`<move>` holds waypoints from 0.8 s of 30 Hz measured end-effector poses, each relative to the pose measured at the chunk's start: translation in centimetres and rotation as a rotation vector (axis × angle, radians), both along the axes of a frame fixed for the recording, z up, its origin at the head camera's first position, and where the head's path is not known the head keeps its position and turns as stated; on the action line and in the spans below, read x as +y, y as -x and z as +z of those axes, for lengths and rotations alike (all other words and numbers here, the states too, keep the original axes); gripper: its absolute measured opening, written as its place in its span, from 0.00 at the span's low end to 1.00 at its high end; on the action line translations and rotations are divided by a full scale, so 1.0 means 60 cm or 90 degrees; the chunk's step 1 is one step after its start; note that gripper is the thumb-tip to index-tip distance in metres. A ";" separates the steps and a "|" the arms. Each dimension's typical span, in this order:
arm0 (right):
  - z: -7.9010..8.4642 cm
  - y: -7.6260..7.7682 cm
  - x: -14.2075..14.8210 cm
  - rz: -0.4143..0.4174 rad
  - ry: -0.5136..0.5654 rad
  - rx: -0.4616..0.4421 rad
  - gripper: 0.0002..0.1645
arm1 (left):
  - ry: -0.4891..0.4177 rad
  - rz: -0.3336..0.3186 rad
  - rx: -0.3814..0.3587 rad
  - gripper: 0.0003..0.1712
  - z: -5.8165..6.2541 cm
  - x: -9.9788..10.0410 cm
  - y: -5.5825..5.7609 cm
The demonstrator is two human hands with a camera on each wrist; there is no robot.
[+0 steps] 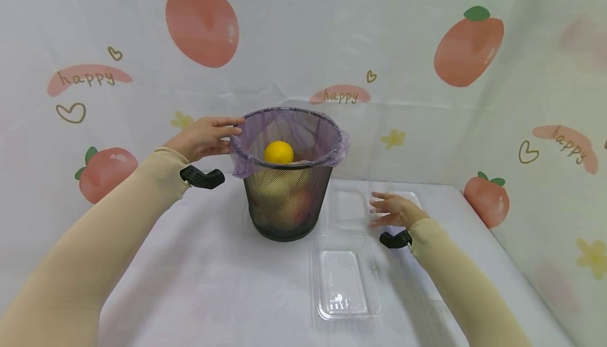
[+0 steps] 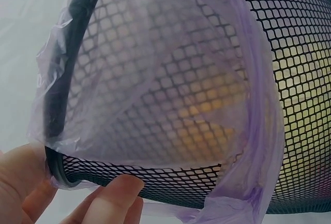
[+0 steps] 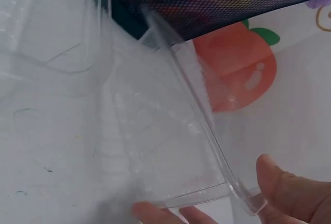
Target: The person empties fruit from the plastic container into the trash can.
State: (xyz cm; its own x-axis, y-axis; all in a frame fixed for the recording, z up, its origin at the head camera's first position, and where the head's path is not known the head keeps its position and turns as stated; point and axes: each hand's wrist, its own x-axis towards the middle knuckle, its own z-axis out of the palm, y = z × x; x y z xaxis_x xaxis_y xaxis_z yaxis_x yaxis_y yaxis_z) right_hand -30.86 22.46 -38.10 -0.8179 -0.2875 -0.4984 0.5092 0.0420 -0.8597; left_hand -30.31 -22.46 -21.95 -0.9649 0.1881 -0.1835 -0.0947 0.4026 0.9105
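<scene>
My left hand (image 1: pixel 206 137) holds the rim of a black mesh wastebasket (image 1: pixel 289 199) lined with a thin purple bag (image 1: pixel 244 165). In the left wrist view its fingers (image 2: pixel 121 195) lie at the mesh and the dark rim. A round yellow fruit (image 1: pixel 278 152) sits inside, above other yellowish and reddish round things that show through the mesh. To the right of the basket, my right hand (image 1: pixel 395 211) has its fingers spread beside a clear plastic box (image 1: pixel 348 205). In the right wrist view the thumb and fingertips are right at that box's edge (image 3: pixel 207 131).
Another clear plastic box (image 1: pixel 343 278) lies on the white-covered table (image 1: pixel 213 284), in front of the basket's right side. A white cloth backdrop (image 1: pixel 294 31) printed with peaches, flowers and hearts rises behind the table and along its right side.
</scene>
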 end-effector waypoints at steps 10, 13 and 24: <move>-0.014 -0.002 0.004 -0.010 -0.066 -0.004 0.37 | 0.001 0.000 -0.004 0.31 0.002 0.003 -0.001; -0.016 0.002 0.006 -0.022 -0.075 -0.009 0.37 | -0.001 -0.003 -0.005 0.31 0.001 0.001 0.000; -0.032 0.017 0.013 -0.039 -0.065 -0.015 0.39 | -0.001 0.000 -0.010 0.31 0.003 -0.001 -0.001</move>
